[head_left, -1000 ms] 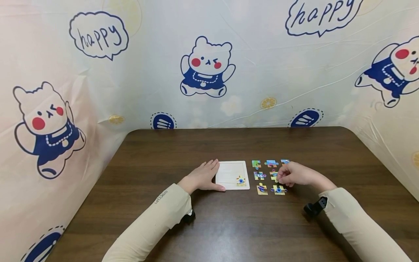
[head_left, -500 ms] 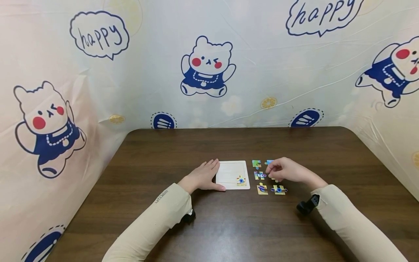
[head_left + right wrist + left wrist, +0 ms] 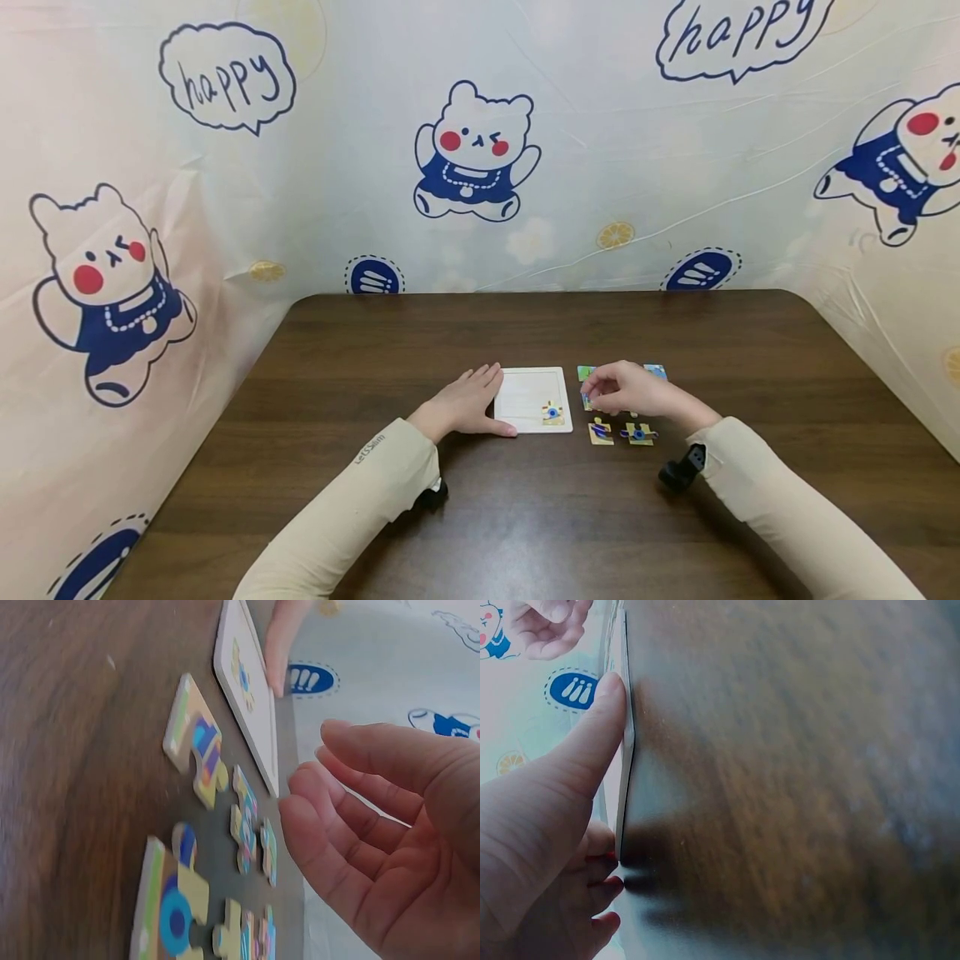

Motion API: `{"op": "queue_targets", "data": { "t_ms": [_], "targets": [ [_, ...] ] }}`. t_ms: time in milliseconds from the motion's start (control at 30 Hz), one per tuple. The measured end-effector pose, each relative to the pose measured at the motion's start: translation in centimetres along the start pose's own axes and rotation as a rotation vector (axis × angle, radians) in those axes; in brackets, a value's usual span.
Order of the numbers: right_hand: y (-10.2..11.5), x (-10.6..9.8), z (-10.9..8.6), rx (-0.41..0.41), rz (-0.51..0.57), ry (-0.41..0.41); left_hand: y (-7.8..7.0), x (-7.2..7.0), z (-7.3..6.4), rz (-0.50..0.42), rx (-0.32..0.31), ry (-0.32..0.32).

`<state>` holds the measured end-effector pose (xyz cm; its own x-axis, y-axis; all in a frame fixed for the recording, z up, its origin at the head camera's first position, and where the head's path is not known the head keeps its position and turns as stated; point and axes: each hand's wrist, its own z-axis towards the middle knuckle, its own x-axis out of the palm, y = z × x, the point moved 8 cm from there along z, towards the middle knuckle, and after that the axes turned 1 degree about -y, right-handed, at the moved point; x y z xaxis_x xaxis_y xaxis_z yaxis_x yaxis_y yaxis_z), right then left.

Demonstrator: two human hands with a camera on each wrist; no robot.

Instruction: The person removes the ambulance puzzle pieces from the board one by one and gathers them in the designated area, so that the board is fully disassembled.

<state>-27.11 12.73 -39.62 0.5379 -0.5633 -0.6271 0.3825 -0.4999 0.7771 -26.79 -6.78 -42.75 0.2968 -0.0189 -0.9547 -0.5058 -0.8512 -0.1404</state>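
My left hand (image 3: 467,404) rests at the left side of a white puzzle tray (image 3: 521,392), fingers stretched along it and thumb at the near edge. One yellow jigsaw piece with a blue round shape (image 3: 552,413) lies in the tray's near right corner. To the right of the tray, my right hand (image 3: 624,388) hovers over loose jigsaw pieces, fingers loosely bent with nothing between them in the right wrist view. It partly covers the back and middle pieces. Nearer lie a piece with a purple-blue shape (image 3: 600,432) and a piece with a blue circle (image 3: 640,434).
A blue-green piece (image 3: 655,371) shows behind the right hand, and a green one (image 3: 585,372) at the back left of the group. The brown wooden table (image 3: 480,517) carries everything. Behind it hangs a printed cloth (image 3: 570,192) with cartoon bears.
My right hand has moved left, from the right-hand pieces across the middle to those nearest the tray. The pieces at the right show again. My left hand stays in place.
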Motion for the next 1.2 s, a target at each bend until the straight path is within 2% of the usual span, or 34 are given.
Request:
{"op": "queue_targets", "data": {
  "t_ms": [233,500,833,1067,1167,1200],
  "targets": [
    [0.9,1.5,1.0,0.003,0.001,0.03,-0.1,0.0,0.0,0.003,-0.001,0.001],
    [1.6,2.4,1.9,-0.034,-0.085,0.032,-0.1,0.1,0.3,0.023,0.019,-0.013],
    [2.0,3.3,2.6,-0.037,-0.069,0.05,0.0,0.1,0.3,0.037,0.019,-0.015],
    [2.7,3.4,2.7,-0.111,-0.06,0.052,0.0,0.2,0.2,0.021,0.015,-0.02],
    [2.3,3.7,3.0,-0.074,-0.075,0.053,0.1,0.2,0.2,0.023,0.015,-0.02],
    [2.3,3.7,3.0,-0.035,-0.079,0.054,0.1,0.2,0.1,0.023,0.016,-0.021]
  ]
}}
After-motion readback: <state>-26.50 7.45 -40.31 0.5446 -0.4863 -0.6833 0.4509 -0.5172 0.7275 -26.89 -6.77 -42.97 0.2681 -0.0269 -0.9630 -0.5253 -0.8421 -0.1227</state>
